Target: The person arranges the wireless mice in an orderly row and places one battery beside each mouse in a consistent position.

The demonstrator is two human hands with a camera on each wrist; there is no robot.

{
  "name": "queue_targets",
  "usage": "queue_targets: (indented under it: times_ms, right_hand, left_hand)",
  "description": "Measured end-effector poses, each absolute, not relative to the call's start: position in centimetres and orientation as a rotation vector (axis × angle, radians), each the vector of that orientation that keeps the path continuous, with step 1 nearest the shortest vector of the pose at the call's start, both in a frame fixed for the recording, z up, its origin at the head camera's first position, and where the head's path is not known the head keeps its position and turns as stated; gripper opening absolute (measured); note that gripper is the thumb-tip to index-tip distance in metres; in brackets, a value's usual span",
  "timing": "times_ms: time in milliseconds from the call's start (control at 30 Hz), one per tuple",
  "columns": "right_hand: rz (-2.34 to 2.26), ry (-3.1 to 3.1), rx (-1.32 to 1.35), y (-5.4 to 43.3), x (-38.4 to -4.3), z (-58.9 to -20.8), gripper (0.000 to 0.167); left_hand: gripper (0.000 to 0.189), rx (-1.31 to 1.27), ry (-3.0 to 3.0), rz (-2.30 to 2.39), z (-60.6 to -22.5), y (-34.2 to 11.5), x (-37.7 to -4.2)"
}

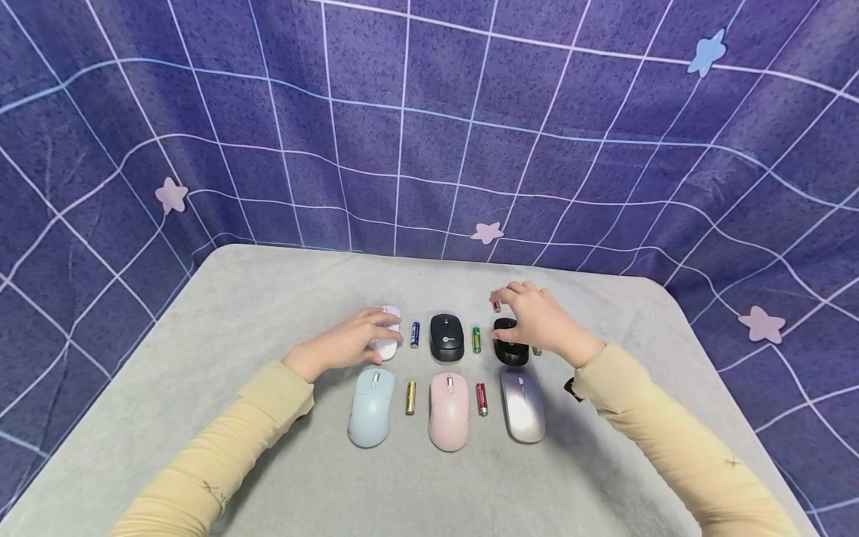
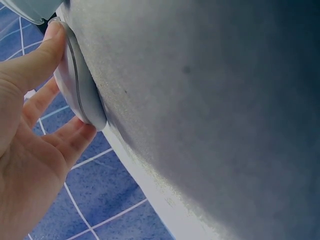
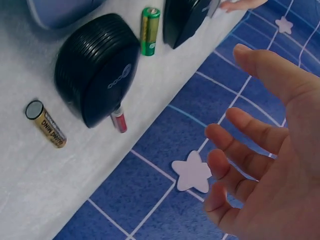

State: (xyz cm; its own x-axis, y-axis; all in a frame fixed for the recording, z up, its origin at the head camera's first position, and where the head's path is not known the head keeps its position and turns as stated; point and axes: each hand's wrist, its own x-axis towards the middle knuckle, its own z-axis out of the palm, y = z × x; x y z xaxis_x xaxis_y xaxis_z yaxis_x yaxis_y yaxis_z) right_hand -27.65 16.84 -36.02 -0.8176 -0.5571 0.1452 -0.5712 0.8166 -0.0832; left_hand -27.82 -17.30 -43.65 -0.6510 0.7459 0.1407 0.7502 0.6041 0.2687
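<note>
My left hand [image 1: 345, 339] holds a white computer mouse [image 1: 385, 350] at the left end of the back row. In the left wrist view, thumb and fingertips press the sides of this white mouse [image 2: 82, 85]. Over the black ribbed mouse [image 1: 513, 355] at the right hovers my right hand [image 1: 545, 321], its fingers loosely bent. The right wrist view shows that hand [image 3: 255, 145] with nothing in its grasp, apart from the black mouse [image 3: 95, 75]. A small red battery [image 3: 119, 121] lies just behind that mouse; a gold-and-black battery [image 3: 46, 125] lies beside it.
Another black mouse [image 1: 447, 338] sits mid-row between a blue battery [image 1: 415, 335] and a green battery [image 1: 476, 339]. The front row has a light blue mouse [image 1: 371, 414], gold battery [image 1: 411, 397], pink mouse [image 1: 450, 418], red battery [image 1: 482, 399] and grey mouse [image 1: 523, 409]. A purple curtain [image 1: 429, 149] hangs behind.
</note>
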Motion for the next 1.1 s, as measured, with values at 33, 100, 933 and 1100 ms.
queue_targets:
  times_ms: [33, 100, 933, 1100]
  right_hand:
    - [0.182, -2.887, 0.893, 16.9, -27.8, -36.1, 0.055]
    - [0.18, -2.892, 0.883, 17.0, -28.2, -36.2, 0.054]
    - [0.223, -2.956, 0.771, 18.4, -33.6, -38.2, 0.059]
    - [0.217, -2.969, 0.76, 18.6, -34.5, -38.7, 0.058]
  left_hand:
    - [0.048, -1.308, -2.797, -0.477, -43.6, -17.3, -27.8]
    - [0.048, -1.31, -2.796, -0.477, -43.6, -17.3, -27.8]
    - [0.047, -1.318, -2.806, -0.454, -43.7, -17.3, -27.9]
    - [0.048, -1.308, -2.822, -0.466, -43.6, -17.3, -27.9]
